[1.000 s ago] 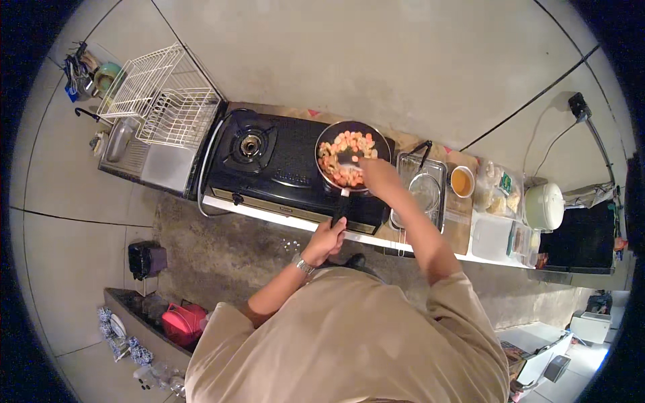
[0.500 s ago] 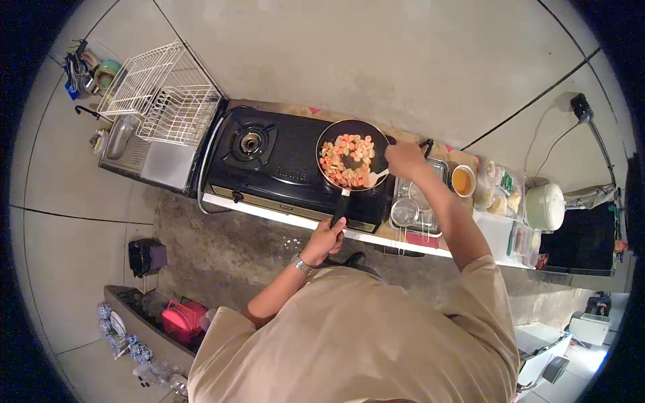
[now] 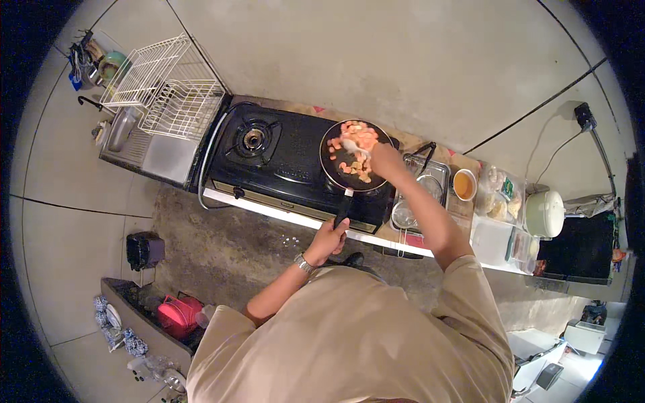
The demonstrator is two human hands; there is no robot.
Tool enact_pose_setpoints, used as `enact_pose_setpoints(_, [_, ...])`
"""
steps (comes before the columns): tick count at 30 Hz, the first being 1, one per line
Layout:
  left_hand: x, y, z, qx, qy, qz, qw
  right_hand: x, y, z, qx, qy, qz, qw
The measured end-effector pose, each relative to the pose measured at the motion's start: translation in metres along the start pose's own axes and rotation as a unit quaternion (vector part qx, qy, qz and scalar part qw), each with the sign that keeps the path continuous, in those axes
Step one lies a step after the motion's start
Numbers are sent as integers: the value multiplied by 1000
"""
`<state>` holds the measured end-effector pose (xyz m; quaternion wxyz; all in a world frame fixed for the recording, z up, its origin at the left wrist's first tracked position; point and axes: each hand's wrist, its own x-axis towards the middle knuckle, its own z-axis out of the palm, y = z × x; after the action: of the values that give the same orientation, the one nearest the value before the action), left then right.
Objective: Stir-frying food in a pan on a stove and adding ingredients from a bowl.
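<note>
A black frying pan (image 3: 339, 176) rests over the right burner of the black gas stove (image 3: 295, 151). My left hand (image 3: 328, 239) is closed around the pan's handle. Above the pan, my right hand (image 3: 390, 163) grips a pale spatula (image 3: 350, 145), whose blade lies among the food. Sliced orange and pale pieces, which look like carrots and sausage (image 3: 361, 133), are heaped mostly at the pan's far side. A few pieces lie nearer the handle, with dark pan bottom showing between.
Right of the stove are a metal tray (image 3: 440, 176) with strainers (image 3: 404, 215), a bowl of orange liquid (image 3: 464, 184), bagged food (image 3: 498, 195) and a pale green pot (image 3: 544, 213). Leftward stand the bare burner (image 3: 254, 139), a white dish rack (image 3: 180, 111) and a sink (image 3: 122, 131).
My right hand and the spatula have swept left and away from me across the pan. The ring of food is now pushed to the far side. My left hand keeps its hold.
</note>
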<state>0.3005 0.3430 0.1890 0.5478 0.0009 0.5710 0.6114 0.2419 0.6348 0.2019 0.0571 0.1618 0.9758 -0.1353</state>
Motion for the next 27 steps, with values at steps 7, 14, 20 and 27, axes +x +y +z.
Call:
enact_pose_setpoints(7, [0,-4,-3,-34,14,14,999,-35,26,-70,-32,8,79,996])
enact_pose_setpoints(14, [3,-3,-3,-42,-14,6,999,-43,2,-28,-56,88,107,989])
enact_pose_setpoints(20, [-4,-6,2,-52,-1,13,999,-73,-9,-54,-17,69,119,990])
enact_pose_setpoints(27, [9,8,6,-78,0,25,997,-78,-16,-34,-4,21,72,997])
